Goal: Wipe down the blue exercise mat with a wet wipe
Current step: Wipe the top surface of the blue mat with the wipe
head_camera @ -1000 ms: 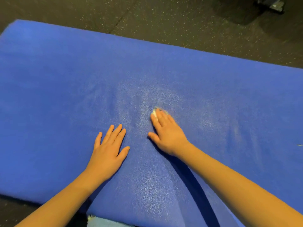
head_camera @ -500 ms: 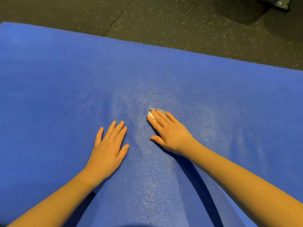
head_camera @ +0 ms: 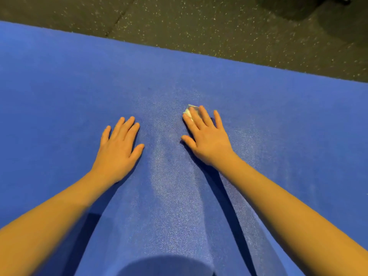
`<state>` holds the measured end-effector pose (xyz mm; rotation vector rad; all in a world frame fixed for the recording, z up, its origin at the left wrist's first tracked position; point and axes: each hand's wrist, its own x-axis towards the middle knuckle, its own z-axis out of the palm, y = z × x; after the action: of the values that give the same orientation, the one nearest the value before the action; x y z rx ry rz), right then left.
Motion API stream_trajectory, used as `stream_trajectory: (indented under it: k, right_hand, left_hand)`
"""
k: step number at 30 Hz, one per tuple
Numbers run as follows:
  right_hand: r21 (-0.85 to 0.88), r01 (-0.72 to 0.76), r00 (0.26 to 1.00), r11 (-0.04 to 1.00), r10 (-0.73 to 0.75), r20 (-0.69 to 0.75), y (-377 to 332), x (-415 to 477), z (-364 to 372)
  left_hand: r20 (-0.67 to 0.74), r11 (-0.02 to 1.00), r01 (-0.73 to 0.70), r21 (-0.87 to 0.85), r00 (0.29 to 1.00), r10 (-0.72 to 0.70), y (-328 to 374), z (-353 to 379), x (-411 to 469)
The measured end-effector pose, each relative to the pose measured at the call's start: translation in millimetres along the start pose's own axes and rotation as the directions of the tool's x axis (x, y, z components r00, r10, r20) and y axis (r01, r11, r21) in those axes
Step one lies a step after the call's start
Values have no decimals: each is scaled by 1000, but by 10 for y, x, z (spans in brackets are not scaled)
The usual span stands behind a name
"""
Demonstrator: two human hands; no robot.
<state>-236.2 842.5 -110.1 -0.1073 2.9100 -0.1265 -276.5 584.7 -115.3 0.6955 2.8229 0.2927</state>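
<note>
The right hand [head_camera: 207, 138], fingers straight and pressing the wet wipe [head_camera: 189, 112] flat, is pushing it toward twelve o'clock across the blue mat [head_camera: 59, 86]. The left hand [head_camera: 117, 148] is staying spread at its nine o'clock, bracing. The wiping is likely advancing toward the far edge.

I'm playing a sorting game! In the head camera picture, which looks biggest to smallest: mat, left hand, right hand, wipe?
1. mat, by far
2. left hand and right hand: they look about alike, so no ranking
3. wipe, mostly hidden under the right hand
</note>
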Motion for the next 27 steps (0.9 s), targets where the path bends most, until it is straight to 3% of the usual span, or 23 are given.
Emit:
stream_trajectory:
  k: [2, 4, 8, 10, 15, 21, 27]
  right_hand:
    - [18, -122, 992, 992, 122, 13, 34, 108, -40]
    - [86, -157, 988, 984, 155, 27, -21, 125, -37]
    - [100, 20, 1000, 995, -21, 15, -24, 18, 6]
    - [83, 29, 1000, 996, -29, 1, 145, 135, -11]
    - [155, -176, 984, 972, 172, 37, 280, 546, -145]
    - [58, 24, 998, 998, -27, 49, 347, 566, -177]
    - [146, -241, 970, 959, 232, 76, 325, 1039, -301]
  left_hand:
    - [-14, 1000, 0, 6, 1000, 0, 11, 2, 85]
    - [-23, 1000, 5, 17, 1000, -5, 13, -5, 203]
    - [-47, 997, -2, 83, 999, 6, 7, 35, 331]
    - [-60, 995, -1, 99, 998, 7, 13, 67, 316]
    - [-79, 995, -3, 104, 997, 11, 12, 69, 307]
    - [-102, 995, -8, 100, 995, 19, 8, 83, 303]
    - [-87, 994, -9, 105, 996, 19, 1, 78, 302]
